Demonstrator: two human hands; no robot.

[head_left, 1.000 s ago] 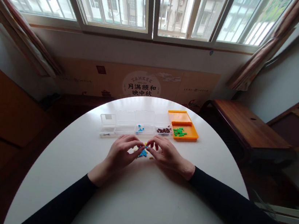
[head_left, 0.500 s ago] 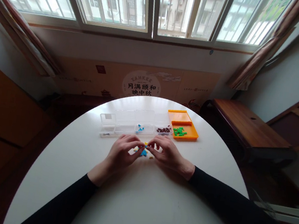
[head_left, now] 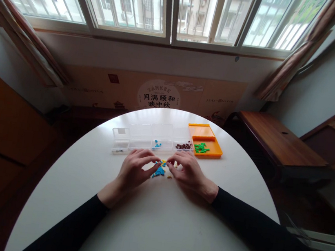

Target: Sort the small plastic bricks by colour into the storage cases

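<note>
Both my hands rest on the round white table [head_left: 153,230] around a small pile of blue and yellow pieces [head_left: 159,170]. My left hand [head_left: 133,170] has its fingers spread, and the forefinger reaches to the blue pieces. My right hand [head_left: 188,170] is curled, with thumb and forefinger tips close together at the pile's right edge. Whether a piece sits between them is too small to tell. A short gap separates the two hands.
Behind the hands lies a clear compartment box [head_left: 142,132] holding a few blue pieces [head_left: 157,144] and brown pieces [head_left: 183,146]. An orange tray [head_left: 211,141] with green pieces [head_left: 200,147] stands to its right. A wooden bench [head_left: 276,142] is off to the right.
My fingertips met above the pile on a small blue piece. They have since drawn apart and come down to the pieces on the table.
</note>
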